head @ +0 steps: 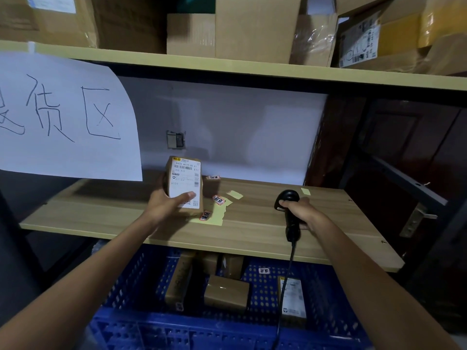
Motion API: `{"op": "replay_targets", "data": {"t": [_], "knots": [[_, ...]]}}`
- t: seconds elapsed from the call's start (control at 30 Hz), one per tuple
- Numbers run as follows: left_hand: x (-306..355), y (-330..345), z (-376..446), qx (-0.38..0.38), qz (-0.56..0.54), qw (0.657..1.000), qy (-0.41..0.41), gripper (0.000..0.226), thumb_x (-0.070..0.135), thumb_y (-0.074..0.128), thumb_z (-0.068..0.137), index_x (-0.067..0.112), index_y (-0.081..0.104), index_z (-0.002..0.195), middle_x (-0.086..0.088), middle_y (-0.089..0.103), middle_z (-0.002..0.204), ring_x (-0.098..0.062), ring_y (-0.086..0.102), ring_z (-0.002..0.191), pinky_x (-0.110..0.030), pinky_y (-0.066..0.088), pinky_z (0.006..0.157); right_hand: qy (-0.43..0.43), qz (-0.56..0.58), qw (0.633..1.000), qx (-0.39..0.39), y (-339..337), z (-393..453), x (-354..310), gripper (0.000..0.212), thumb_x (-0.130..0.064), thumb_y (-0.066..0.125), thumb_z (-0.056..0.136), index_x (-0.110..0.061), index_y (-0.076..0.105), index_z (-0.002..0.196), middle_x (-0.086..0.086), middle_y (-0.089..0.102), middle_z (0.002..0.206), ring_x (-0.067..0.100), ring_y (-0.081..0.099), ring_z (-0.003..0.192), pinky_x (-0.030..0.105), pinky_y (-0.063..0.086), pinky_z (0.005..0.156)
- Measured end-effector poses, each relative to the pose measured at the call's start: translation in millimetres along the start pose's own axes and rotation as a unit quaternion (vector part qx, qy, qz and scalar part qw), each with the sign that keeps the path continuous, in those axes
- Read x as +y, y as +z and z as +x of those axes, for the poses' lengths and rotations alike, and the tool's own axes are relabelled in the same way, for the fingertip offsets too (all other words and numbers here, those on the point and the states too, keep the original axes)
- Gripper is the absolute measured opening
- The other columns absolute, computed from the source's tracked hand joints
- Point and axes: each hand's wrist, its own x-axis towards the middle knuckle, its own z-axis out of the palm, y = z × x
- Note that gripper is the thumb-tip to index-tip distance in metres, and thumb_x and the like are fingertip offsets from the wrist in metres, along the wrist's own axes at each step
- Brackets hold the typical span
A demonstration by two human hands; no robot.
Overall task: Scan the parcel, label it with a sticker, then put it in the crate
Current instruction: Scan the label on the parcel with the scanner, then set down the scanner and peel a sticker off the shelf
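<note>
A big white paper sign (63, 117) with handwritten black characters hangs from the upper shelf (227, 68), up and to the left of the left hand (168, 204). That hand's grip is wrapped around a small brown parcel (185, 185), thumb pressed across the lower part of its white shipping label (186, 181), fingers hidden behind the box. The parcel stands upright with the label facing the person, its bottom edge at or just above the wooden surface (252, 231); I cannot tell whether it touches.

Just right of that grip, red-and-white stickers (218, 199) lie scattered on yellow backing paper (214, 218), one tucked under the parcel's lower corner, another further back near the wall. A loose yellow scrap (235, 194) lies beyond them.

Further right, well apart from the parcel, the right hand (300, 210) has its grip closed firmly around the handle of a black barcode scanner (288, 200), index finger up by the head, which tilts toward the left. Its cable (285, 286) drops from below that grip, over the front edge of the surface.

Beneath both grips sits a blue perforated crate (328, 299), holding several brown parcels (226, 293), one with a white label facing up at the right. Cardboard boxes (252, 29) crowd the upper shelf above.
</note>
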Motion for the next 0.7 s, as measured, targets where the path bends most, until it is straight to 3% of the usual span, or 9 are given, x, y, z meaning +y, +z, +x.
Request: {"op": "replay_targets", "data": {"t": [0.1,0.2,0.3,0.43,0.53,0.6,0.7], "knots": [[6.1,1.1,-7.3,0.006,-0.004,1.000,0.023,0.061,0.016,0.081,0.079,0.012,0.052,0.132,-0.010,0.069,0.125,-0.024,0.070,0.100,-0.021,0.056,0.070,0.006,0.005,1.000,0.010,-1.4,-1.6,-1.5,0.100,-0.055,0.074,0.070,-0.012,0.024,0.146,0.015,0.049,0.137,0.034,0.057,0.118,0.048,0.055,0.094],[11.0,4.3,-16.0,0.001,0.000,1.000,0.032,0.042,0.009,0.078,0.081,0.029,0.051,0.106,-0.011,0.066,0.118,-0.028,0.066,0.101,-0.037,0.054,0.086,-0.003,0.003,0.999,0.042,-3.0,-1.6,-5.2,0.104,-0.063,0.070,0.067,-0.008,0.026,0.145,0.015,0.051,0.137,0.035,0.056,0.120,0.047,0.053,0.096],[13.7,3.8,-19.3,0.007,0.004,0.999,0.037,0.042,0.010,0.078,0.081,0.033,0.049,0.100,-0.010,0.066,0.118,-0.029,0.066,0.102,-0.042,0.054,0.091,-0.039,-0.096,0.989,0.104,-4.0,-6.4,-14.9,0.094,-0.066,0.060,0.070,-0.007,0.038,0.140,0.018,0.051,0.137,0.039,0.054,0.121,0.046,0.049,0.099],[13.7,0.2,-18.9,0.020,-0.007,1.000,0.018,0.033,0.009,0.076,0.083,0.033,0.054,0.089,-0.011,0.067,0.113,-0.029,0.066,0.099,-0.043,0.053,0.093,-0.153,-0.189,0.953,0.180,6.2,-21.0,-34.0,0.059,-0.041,0.057,0.084,-0.009,0.045,0.133,0.020,0.048,0.135,0.040,0.046,0.125,0.045,0.045,0.100],[8.6,-5.0,-12.1,0.027,-0.009,0.999,-0.014,0.025,0.015,0.077,0.083,0.013,0.068,0.106,-0.015,0.071,0.115,-0.027,0.069,0.093,-0.034,0.054,0.083,-0.281,-0.264,0.893,0.232,22.8,-31.9,-49.3,0.044,-0.027,0.058,0.089,-0.012,0.053,0.130,0.016,0.050,0.132,0.036,0.043,0.125,0.046,0.039,0.100],[4.1,-9.0,-8.8,0.032,-0.006,0.999,-0.037,0.041,0.019,0.079,0.081,-0.001,0.067,0.115,-0.018,0.072,0.114,-0.026,0.071,0.092,-0.034,0.056,0.081,-0.341,-0.289,0.872,0.198,39.7,-34.1,-58.9,0.037,-0.021,0.057,0.088,-0.015,0.058,0.125,0.012,0.054,0.128,0.033,0.047,0.123,0.044,0.038,0.100],[-0.3,-11.5,-7.5,0.047,-0.004,0.998,-0.043,0.044,0.019,0.080,0.080,0.002,0.064,0.117,-0.015,0.071,0.111,-0.026,0.071,0.091,-0.041,0.056,0.091,-0.349,-0.288,0.891,0.026,72.0,-37.0,-67.9,0.026,-0.024,0.060,0.086,-0.022,0.066,0.111,0.007,0.059,0.122,0.028,0.058,0.115,0.038,0.047,0.095]]}}
